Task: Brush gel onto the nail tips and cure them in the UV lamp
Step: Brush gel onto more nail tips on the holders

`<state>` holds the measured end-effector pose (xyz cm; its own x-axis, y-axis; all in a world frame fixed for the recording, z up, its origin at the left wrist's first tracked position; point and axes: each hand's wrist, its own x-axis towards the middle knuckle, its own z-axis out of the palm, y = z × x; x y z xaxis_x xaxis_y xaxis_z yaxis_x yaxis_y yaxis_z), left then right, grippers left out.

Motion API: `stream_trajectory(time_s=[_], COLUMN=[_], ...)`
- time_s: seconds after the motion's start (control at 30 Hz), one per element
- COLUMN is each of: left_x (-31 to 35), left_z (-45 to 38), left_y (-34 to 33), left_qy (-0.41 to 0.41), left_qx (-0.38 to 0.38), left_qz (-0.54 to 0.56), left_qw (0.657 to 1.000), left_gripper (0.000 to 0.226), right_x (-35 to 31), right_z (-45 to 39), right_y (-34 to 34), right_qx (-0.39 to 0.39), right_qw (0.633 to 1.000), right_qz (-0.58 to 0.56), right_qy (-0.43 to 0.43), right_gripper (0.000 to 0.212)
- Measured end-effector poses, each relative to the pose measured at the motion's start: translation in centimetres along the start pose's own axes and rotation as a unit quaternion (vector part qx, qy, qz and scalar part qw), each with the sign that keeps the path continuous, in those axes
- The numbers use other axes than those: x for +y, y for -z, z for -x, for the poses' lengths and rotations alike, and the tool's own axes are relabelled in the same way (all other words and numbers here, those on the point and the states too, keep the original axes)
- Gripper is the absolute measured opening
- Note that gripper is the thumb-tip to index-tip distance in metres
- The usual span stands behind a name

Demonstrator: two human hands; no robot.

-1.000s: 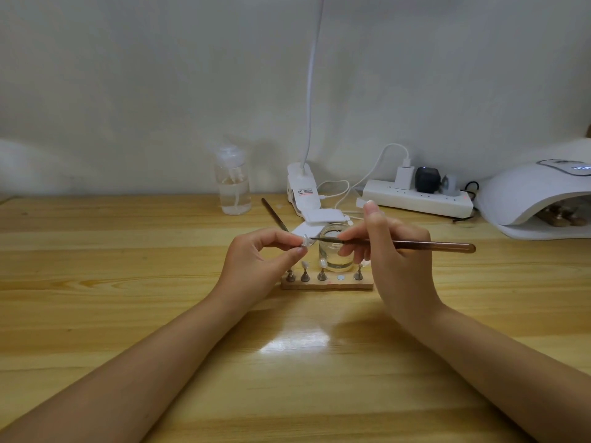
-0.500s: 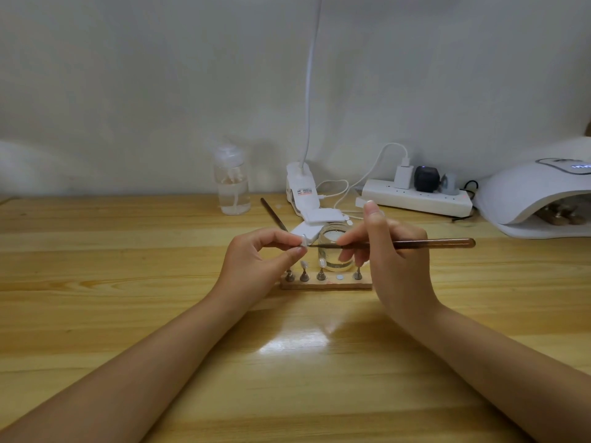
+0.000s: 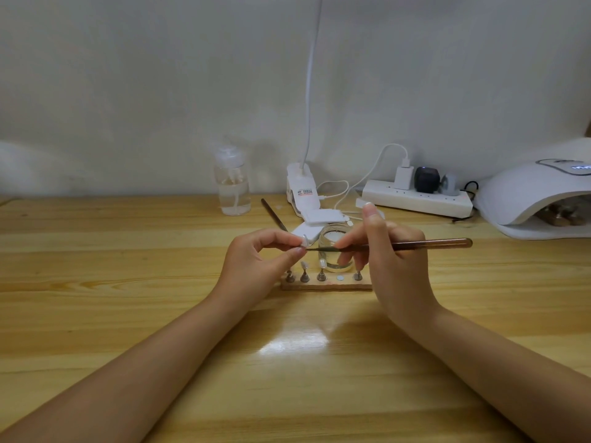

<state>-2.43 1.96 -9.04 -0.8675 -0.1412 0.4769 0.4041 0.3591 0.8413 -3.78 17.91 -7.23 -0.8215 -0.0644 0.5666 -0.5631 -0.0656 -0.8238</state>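
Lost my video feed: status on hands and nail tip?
Left hand pinches small clear nail tip. Right hand holds long brown brush, bristles on tip. Nothing in the way.

One head-worn wide-angle view only. It looks forward and down across the wooden table (image 3: 96, 314) toward the wall (image 3: 160, 75). Both forearms enter from the bottom edge; the hands sit near centre frame. Straight lines bow near the edges.

- Soft, even light is filling the scene; a glare patch is shining on the table (image 3: 294, 343).
- Faint shadows are falling on the wall (image 3: 128, 91).
- Edges are bowing; fine detail is looking slightly soft.
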Motion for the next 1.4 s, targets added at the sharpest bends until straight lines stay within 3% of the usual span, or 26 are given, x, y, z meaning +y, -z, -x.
stream_trajectory(time_s=[1.4], left_x=[0.38], left_z=[0.10], left_y=[-0.06], left_qy=[0.026], left_qx=[0.012], left_qz=[0.000], left_qw=[1.000], left_gripper=[0.019], right_x=[0.24], right_z=[0.09], right_y=[0.00], right_qx=[-0.024], right_qw=[0.999], right_qz=[0.019], right_qy=[0.014], right_gripper=[0.040])
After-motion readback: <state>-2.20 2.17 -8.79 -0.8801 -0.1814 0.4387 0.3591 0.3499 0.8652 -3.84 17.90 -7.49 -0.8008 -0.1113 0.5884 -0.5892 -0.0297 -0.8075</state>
